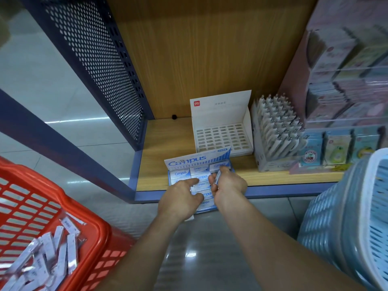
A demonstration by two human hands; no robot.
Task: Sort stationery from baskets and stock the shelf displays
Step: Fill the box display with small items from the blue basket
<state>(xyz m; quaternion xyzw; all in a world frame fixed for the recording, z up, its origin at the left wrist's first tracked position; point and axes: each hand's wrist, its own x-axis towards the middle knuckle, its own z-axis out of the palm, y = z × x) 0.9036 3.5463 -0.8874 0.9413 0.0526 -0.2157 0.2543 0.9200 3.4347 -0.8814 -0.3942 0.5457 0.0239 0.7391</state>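
White eraser [216,178] on edge, long axis toward shelf [159,143] back

Wooden shelf [273,179], blue along the front edge. At the front, overhanging that edge: open Campus box [189,162]. Just behind it, white grid box [222,135] – then box of white pens [277,131] and pastel packs [333,150] to the right. On the floor [199,259], red basket [63,217] left, blue basket [346,217] right.

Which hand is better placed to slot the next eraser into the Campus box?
Right. The right hand pinches an eraser just over the Campus box; the left hand only rests a finger on the packed erasers.
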